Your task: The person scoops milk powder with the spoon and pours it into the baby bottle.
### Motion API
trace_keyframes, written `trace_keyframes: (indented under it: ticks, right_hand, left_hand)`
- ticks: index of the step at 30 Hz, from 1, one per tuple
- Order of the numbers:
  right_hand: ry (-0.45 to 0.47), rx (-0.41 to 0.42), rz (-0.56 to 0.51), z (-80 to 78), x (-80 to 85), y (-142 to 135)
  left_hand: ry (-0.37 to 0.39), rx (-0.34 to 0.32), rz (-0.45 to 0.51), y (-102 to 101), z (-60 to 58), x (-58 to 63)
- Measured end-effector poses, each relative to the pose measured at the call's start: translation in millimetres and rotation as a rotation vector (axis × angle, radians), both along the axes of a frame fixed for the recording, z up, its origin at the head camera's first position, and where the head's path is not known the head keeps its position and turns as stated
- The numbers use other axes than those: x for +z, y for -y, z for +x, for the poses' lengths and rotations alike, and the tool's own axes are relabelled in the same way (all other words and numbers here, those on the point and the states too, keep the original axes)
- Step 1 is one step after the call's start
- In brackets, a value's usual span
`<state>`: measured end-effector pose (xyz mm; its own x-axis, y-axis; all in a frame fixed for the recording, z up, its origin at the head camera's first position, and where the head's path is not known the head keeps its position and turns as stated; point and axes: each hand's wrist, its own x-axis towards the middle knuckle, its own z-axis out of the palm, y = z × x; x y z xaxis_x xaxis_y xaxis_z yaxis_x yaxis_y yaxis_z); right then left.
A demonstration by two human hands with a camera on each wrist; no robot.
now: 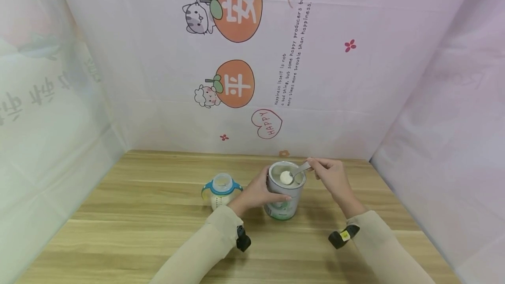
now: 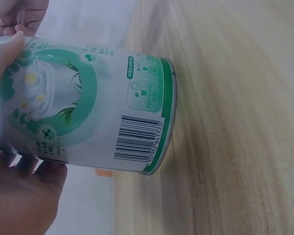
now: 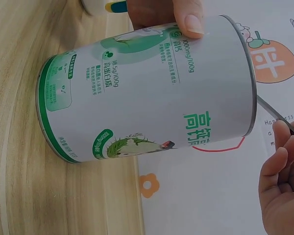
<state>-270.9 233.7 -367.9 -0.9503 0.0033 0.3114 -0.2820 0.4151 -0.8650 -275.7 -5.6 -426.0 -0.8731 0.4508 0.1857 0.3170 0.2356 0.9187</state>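
Observation:
My left hand [image 1: 255, 193] grips a white and green milk powder can [image 1: 285, 208], fingers round one side and thumb across the front. The can is open at the top, and its printed wall and barcode [image 2: 138, 138] fill much of the left wrist view. In my right hand [image 1: 332, 178] the handle of a metal spoon [image 1: 302, 168] is pinched between thumb and fingers. The spoon's bowl lies at the can's mouth with white powder [image 1: 286, 177] on it. Left of the can stands a baby bottle [image 1: 222, 189] without a lid, its lower part partly hidden by my left wrist.
The bottle's blue collar carries two side handles [image 1: 238, 186]. All this is on a wood-grain table [image 1: 158, 214]. A printed white cloth [image 1: 323, 78] rises behind the table's back edge, with more cloth [image 1: 442, 143] at both sides.

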Motion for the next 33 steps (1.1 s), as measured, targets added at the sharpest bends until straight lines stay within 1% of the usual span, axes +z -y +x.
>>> trace_keyframes:
  ticks: [4, 12, 17, 23, 27, 33]
  right_hand:
    - [-0.003, 0.005, -0.001, -0.7, 1.1, -0.3]
    - [-0.018, 0.012, -0.008, -0.1, 3.8, -1.8]
    - [-0.012, 0.017, -0.005, -0.1, 4.8, -2.6]
    - [-0.021, 0.017, -0.003, 0.1, 7.0, -1.7]
    - [-0.019, 0.011, -0.015, 0.6, 8.7, -1.0]
    - [-0.027, 0.018, -0.028, 1.1, 10.7, 0.3]
  left_hand:
    - [0.000, 0.009, -0.023, 0.9, -0.5, 1.3]
    - [-0.020, -0.017, 0.001, 1.3, -1.9, 1.6]
    - [-0.021, -0.019, 0.007, 1.5, -1.9, 3.2]
    - [-0.003, 0.024, -0.004, 2.1, 0.0, 7.8]
    - [0.020, 0.045, -0.007, 3.0, 2.4, 13.5]
    - [-0.003, 0.045, -0.022, 6.9, 4.1, 20.6]
